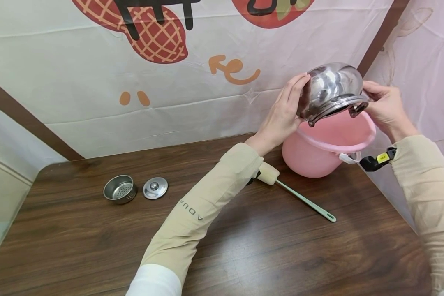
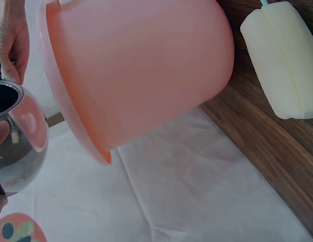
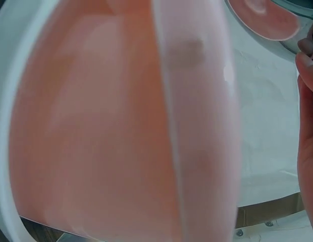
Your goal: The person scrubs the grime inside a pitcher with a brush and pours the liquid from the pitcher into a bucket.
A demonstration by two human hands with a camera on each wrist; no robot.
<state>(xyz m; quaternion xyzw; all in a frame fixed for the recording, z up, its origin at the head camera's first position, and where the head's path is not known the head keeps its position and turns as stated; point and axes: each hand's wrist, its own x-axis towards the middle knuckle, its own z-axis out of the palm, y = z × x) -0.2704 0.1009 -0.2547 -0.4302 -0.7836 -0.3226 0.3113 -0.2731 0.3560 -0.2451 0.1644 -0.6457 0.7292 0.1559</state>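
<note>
A shiny stainless-steel teapot (image 1: pixel 331 82) is held tipped, mouth downward, above the pink bucket (image 1: pixel 308 158). My left hand (image 1: pixel 283 109) grips the pot's left side; in the left wrist view its thumb lies near the dark round mouth of the teapot (image 2: pixel 25 166). On the other side my right hand (image 1: pixel 386 105) holds the pot by its handle, the fingertips partly hidden behind it. The right wrist view is mostly filled by the bucket (image 3: pixel 96 131), with part of the right hand (image 3: pixel 309 121) at its edge. What is inside the bucket cannot be seen.
A sponge bottle brush (image 1: pixel 269 173) with a green handle lies before the bucket, partly behind the left sleeve. On the left of the wooden table (image 1: pixel 96 246) sit a perforated metal strainer (image 1: pixel 120 190) and a small round lid (image 1: pixel 155 188). A printed cloth (image 1: pixel 192 107) hangs behind.
</note>
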